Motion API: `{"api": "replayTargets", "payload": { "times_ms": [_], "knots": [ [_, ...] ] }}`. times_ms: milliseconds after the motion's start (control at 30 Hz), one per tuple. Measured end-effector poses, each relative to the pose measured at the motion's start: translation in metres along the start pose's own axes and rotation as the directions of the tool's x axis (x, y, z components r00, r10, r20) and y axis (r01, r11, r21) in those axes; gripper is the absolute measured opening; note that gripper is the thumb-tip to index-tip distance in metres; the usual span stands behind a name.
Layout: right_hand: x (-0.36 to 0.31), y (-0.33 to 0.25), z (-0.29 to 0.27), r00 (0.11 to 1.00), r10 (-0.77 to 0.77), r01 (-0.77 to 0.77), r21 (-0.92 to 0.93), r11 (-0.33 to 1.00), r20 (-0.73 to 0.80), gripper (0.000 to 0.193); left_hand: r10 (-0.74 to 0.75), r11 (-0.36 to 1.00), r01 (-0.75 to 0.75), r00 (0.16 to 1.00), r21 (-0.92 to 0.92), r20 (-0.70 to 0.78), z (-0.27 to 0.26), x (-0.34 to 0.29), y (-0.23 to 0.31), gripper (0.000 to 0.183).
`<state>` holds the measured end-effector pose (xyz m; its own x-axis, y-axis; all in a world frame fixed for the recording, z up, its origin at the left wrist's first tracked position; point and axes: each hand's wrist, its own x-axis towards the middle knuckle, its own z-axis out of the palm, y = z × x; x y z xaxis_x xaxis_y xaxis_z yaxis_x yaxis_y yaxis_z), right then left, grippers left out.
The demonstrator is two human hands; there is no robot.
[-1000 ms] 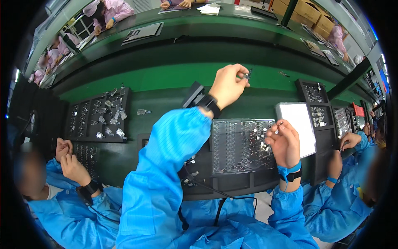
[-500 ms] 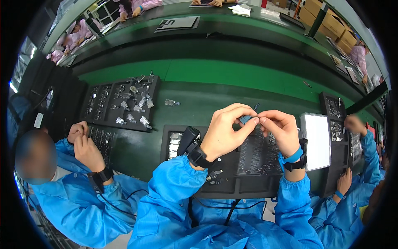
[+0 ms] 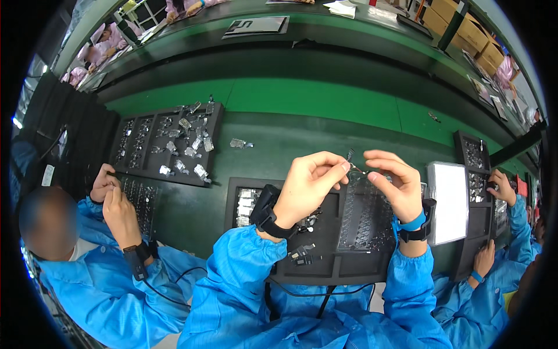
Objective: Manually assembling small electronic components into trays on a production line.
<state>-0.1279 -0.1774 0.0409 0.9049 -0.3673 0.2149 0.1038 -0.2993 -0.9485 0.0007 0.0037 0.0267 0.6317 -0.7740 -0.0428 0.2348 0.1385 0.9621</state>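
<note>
My left hand (image 3: 314, 181) is closed, with thumb and forefinger pinching a small electronic part (image 3: 350, 155) that has a dark tab sticking up. A thin light piece reaches from that pinch toward my right hand; it is too small to make out. My right hand (image 3: 401, 183) is just to the right, thumb and fingers apart, the thumb tip close to the thin piece. Below both hands lies a black compartment tray (image 3: 302, 269). In it rests a clear plastic sheet (image 3: 365, 218) with rows of small parts, and several dark connector pieces (image 3: 303, 254) lie near its front.
At left, a black tray (image 3: 216, 125) holds several silvery parts; one loose silver part (image 3: 239, 143) lies beside it. A white panel (image 3: 449, 200) stands at right beside another black tray (image 3: 465, 247). Co-workers in blue sleeves sit at both sides; a green bench runs across behind.
My hands have drawn slightly apart, and the right fingers have opened from their pinch. The blue-grey piece seen between my fingers no longer shows. The view has shifted a little.
</note>
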Motion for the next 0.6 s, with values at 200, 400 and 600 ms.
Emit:
{"api": "replayTargets", "payload": {
  "times_ms": [200, 400, 600],
  "knots": [
    [-0.003, 0.001, 0.003, 0.981, -0.193, 0.192, -0.079, 0.978, -0.005, 0.021, 0.028, 0.996, -0.022, 0.997, -0.081, 0.075, 0.009, -0.003, -0.004, 0.019],
    [-0.004, 0.001, 0.002, 0.986, -0.169, 0.169, 0.004, 0.986, 0.007, 0.017, -0.008, 1.000, 0.011, 0.992, -0.019, 0.128, 0.009, -0.004, -0.002, 0.021],
    [-0.008, 0.000, 0.002, 0.986, -0.162, 0.165, 0.131, 0.978, -0.030, 0.013, -0.044, 0.999, 0.047, 0.990, -0.018, 0.137, 0.012, -0.006, -0.004, 0.020]
  ]
}}
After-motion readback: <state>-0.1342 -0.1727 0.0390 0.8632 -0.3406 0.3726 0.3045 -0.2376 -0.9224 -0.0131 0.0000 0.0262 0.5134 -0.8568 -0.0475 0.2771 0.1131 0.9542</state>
